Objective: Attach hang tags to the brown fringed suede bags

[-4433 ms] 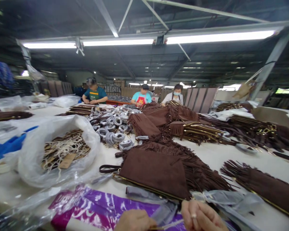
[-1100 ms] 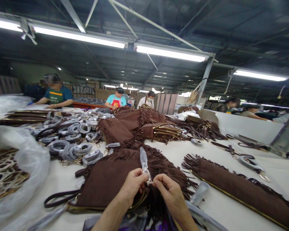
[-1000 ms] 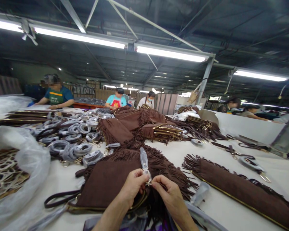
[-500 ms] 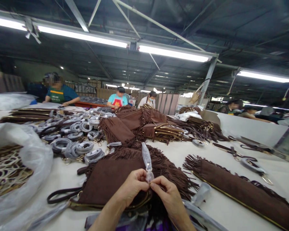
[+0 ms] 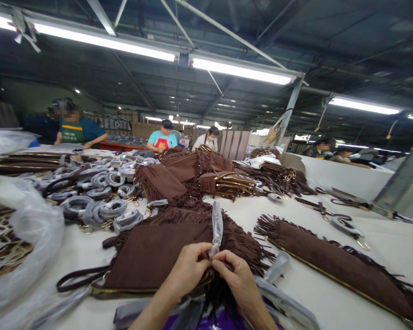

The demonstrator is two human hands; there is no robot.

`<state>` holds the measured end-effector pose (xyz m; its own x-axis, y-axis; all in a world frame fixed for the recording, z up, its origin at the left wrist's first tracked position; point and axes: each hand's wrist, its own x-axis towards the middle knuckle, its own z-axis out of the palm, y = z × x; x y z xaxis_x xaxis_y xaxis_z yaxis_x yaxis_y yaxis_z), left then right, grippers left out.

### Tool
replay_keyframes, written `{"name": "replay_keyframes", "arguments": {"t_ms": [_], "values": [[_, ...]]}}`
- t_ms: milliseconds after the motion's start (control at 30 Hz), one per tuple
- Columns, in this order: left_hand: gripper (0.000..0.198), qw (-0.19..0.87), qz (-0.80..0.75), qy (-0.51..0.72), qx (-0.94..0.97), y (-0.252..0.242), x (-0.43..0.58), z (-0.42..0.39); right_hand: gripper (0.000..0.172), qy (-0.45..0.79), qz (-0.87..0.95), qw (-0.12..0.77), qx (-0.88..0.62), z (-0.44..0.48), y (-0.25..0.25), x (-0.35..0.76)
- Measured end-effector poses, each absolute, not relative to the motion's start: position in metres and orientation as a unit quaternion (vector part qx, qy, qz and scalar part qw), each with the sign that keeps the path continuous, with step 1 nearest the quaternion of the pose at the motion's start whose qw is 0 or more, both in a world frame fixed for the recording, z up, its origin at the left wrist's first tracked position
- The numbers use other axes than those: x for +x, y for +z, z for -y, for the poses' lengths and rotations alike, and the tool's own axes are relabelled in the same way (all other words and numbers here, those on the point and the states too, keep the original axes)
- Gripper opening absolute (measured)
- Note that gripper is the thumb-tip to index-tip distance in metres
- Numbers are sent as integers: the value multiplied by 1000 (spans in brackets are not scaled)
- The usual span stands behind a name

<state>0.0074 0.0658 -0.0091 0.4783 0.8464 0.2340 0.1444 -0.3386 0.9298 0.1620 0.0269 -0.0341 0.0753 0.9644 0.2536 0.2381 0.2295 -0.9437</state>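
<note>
Plastic-wrapped strap (image 5: 217,224) at lower centre; its base pinched by left hand (image 5: 189,266) and right hand (image 5: 234,271), fingertips closed and nearly meeting, detail hidden. Likely fault: slip, if either pinch slackens. Fringe (image 5: 246,236) behind could snag; brown bag (image 5: 144,256) further left.

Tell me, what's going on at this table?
A person is working with bare hands over a brown fringed bag that lies on the table. The left hand pinches the lower end of a plastic-wrapped strap, and the right hand has its fingertips there too; exactly what those grip is hidden. Another fringed bag lies to the right, wrapped coils to the left, and co-workers are farther back.
</note>
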Motion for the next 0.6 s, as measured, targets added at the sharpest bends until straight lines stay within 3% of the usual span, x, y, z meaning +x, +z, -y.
{"name": "replay_keyframes", "arguments": {"t_ms": [167,300,467,600], "values": [[38,612,-333,394,599,-6,0,-77,29,388,568,529,-497,-20,-26,169],[39,696,-272,440,499,3,-4,-76,27,283,628,513,-512,-13,-18,169],[43,730,-232,458,451,8,-1,-72,21,187,706,488,-477,-16,-10,159],[40,734,-243,473,423,3,4,-72,25,236,679,497,-486,-24,-15,159]]}}
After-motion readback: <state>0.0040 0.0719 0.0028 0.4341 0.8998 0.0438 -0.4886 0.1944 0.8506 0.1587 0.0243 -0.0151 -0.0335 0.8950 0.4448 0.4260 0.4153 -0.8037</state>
